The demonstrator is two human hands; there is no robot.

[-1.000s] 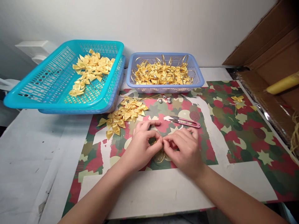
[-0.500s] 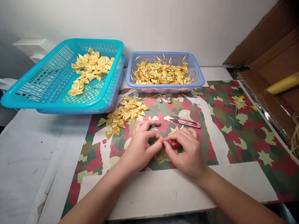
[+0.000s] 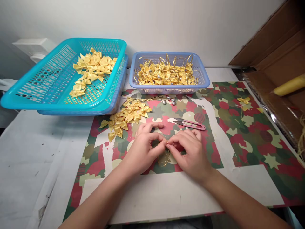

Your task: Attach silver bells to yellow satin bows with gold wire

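Thumb and forefinger of my left hand (image 3: pixel 146 148) pinch a thin gold cord (image 3: pixel 163 165), whose loop hangs toward me below the fingertips. From the other side my right hand (image 3: pixel 190 149) pinches the same cord, its fingertips meeting the left ones. The pinched spot itself is mostly hidden by the fingers. Just beyond my right hand lie pink-handled thread snips (image 3: pixel 193 124), blades to the left. Several yellow ribbon bows (image 3: pixel 130 114) are piled past my left hand. Behind them are straight gold cords (image 3: pixel 152 99) and several small silver bells or beads (image 3: pixel 169 98).
A turquoise basket (image 3: pixel 23 101) with yellow bows sits on a blue one at the left. At the back, a periwinkle basket (image 3: pixel 169 86) holds bows with gold loops. A lone bow (image 3: pixel 244 100) lies at the right, near a cardboard box (image 3: pixel 274 57). Patterned paper (image 3: pixel 252 140) covers the table.
Both hands stay almost in place, still pinching the gold cord. My right fingertips have shifted very slightly left, closer to the left ones. The view has moved a touch.
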